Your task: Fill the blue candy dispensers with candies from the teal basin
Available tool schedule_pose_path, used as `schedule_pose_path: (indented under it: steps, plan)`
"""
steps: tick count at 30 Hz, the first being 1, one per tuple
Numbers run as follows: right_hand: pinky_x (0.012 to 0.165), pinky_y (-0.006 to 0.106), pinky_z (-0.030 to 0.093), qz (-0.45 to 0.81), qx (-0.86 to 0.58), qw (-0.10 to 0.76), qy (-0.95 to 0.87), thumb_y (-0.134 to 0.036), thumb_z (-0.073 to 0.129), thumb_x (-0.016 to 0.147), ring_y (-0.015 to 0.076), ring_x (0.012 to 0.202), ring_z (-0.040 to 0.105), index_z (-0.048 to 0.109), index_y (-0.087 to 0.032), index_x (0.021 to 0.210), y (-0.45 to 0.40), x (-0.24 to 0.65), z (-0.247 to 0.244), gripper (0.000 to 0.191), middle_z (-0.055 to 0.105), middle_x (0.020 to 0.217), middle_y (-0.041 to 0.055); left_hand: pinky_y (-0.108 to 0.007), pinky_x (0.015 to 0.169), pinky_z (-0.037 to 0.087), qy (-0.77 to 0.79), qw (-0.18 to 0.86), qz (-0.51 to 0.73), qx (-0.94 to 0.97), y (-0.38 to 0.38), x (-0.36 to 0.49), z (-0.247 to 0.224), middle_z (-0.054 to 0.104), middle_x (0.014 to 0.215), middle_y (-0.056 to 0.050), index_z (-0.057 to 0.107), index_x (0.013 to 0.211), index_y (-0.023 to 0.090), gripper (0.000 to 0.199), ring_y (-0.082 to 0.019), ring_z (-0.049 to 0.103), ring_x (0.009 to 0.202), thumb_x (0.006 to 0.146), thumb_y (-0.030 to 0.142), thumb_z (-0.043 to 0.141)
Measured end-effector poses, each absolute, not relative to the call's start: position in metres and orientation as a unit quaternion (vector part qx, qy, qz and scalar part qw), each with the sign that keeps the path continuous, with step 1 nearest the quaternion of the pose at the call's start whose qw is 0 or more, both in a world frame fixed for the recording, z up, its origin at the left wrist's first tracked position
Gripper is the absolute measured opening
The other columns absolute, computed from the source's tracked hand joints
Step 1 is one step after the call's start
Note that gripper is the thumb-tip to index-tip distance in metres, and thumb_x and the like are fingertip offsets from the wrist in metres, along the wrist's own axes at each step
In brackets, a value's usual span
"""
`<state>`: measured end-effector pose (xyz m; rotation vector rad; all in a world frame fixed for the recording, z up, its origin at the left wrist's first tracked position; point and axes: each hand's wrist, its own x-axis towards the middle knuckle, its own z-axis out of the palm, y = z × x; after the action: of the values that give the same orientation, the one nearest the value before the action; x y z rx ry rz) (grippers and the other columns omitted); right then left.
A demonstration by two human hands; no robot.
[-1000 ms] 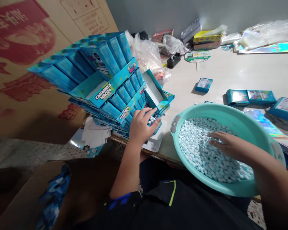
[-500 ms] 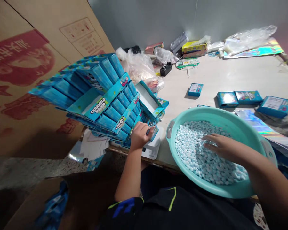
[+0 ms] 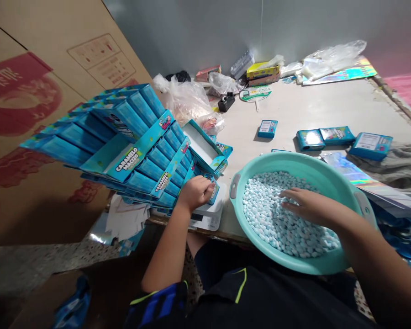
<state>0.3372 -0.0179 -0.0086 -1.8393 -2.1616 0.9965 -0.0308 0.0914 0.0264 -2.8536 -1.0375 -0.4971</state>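
Note:
My left hand is closed at the edge of a small blue candy box, which sits over a white scale; most of its fingertips are hidden. My right hand reaches into a turquoise basin with grey handles. Its fingers are a little apart, with the tips against the pale blue and white candies. Left of my left hand leans a tall stack of blue display boxes full of packs. An open blue tray stands just behind the scale.
Beyond the basin lie a lone blue box and several more at the right. Plastic bags, a fan and a yellow box line the back. A large carton borders the left.
The whole view has shifted, so most things appear farther left. My left hand stays by the small box, its thumb more tucked in. My right hand remains among the candies.

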Motion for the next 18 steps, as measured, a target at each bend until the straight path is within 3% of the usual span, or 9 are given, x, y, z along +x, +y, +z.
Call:
schedule_pose_path:
  steps: [12,18]
  plan:
    - [0.098,0.045,0.051,0.329,-0.604,0.043,-0.725,-0.045,0.041,0.101,0.0327,0.113,0.065,0.066,-0.021,0.127,-0.015,0.335,-0.009,0.043,0.066,0.129,0.0142,-0.033,0.058,0.031,-0.303,0.051,-0.137,-0.942,0.097,-0.031,0.051,0.054,0.057,-0.002,0.049,0.060,0.021,0.046,-0.017,0.050,0.059,0.104,0.031,0.040]
    - [0.099,0.044,0.053,0.319,-0.601,0.050,-0.731,-0.047,0.043,0.100,0.0315,0.114,0.066,0.066,-0.022,0.128,-0.017,0.338,-0.012,0.045,0.068,0.128,0.0131,-0.034,0.063,0.033,-0.317,0.108,-0.291,-0.896,0.046,0.042,0.066,0.056,0.059,-0.003,0.054,0.064,0.020,0.043,-0.018,0.051,0.062,0.104,0.027,0.039]
